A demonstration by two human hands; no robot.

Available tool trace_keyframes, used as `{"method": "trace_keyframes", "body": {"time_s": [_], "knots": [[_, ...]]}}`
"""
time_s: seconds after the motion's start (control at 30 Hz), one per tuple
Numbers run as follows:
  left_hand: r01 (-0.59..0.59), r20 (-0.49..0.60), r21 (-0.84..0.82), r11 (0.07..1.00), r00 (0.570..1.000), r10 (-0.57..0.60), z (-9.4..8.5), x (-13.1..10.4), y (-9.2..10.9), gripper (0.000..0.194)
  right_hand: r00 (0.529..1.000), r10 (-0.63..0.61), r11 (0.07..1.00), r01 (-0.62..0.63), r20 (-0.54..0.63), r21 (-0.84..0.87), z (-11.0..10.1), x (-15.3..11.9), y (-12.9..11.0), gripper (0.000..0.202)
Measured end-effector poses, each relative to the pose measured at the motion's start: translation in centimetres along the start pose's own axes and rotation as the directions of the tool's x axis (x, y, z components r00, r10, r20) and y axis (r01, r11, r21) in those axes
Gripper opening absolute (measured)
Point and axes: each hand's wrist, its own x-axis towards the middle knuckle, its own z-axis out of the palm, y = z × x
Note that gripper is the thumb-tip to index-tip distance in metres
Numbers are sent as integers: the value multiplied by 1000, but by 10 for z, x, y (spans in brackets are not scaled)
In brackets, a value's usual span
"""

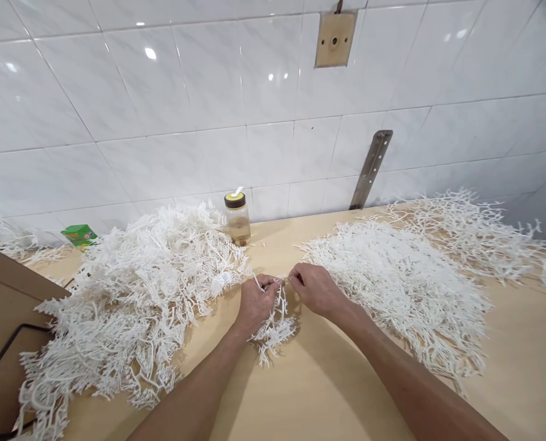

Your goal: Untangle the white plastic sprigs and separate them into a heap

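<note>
My left hand (256, 306) is closed on a white branching sprig (275, 334) that looks like plastic coral. Its forked tips hang below the fingers over the table. A small dark, shiny thing shows near the left thumb, too small to name. Close by on the right, my right hand (316, 289) is pinched at the fingertips; what it grips, if anything, is too small to make out. A large heap of white branching pieces (139, 288) lies to the left, and a flatter heap of similar pieces (401, 282) lies to the right.
Behind my hands a clear jar with a dark and yellow lid (237, 219) stands on the wooden table (319, 380). A green box (79, 235) sits back left, near a brown panel (11, 331). A metal bracket (371, 170) leans at the tiled wall (209, 92).
</note>
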Motion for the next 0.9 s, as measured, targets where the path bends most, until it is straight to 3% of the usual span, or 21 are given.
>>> {"method": "trace_keyframes", "body": {"time_s": [0.13,0.27,0.33,0.4,0.53,0.63,0.8,0.9], "knots": [[-124,8,42,991,992,124,2,-4,1,16,973,171,973,-191,-153,-126,5,5,13,19],[-198,119,41,979,974,192,5,-4,-5,14,938,194,981,-190,-288,44,-4,8,26,21],[-253,140,65,965,960,242,6,-5,-9,15,963,180,971,-142,-199,193,-11,6,26,22],[-312,157,104,944,943,294,5,-5,-10,19,992,124,936,-110,-21,333,-18,4,22,34],[-408,187,212,888,909,373,5,-7,-12,28,978,70,861,-159,198,483,-24,-2,16,40],[-423,193,275,863,904,382,5,-8,-12,30,964,87,829,-210,251,518,-23,-2,17,34],[-434,194,297,851,900,391,4,-8,-9,22,967,82,816,-203,240,541,-21,0,20,27],[-368,170,252,895,927,334,4,-8,-7,13,975,67,818,-176,213,547,-21,-1,16,26]]}}
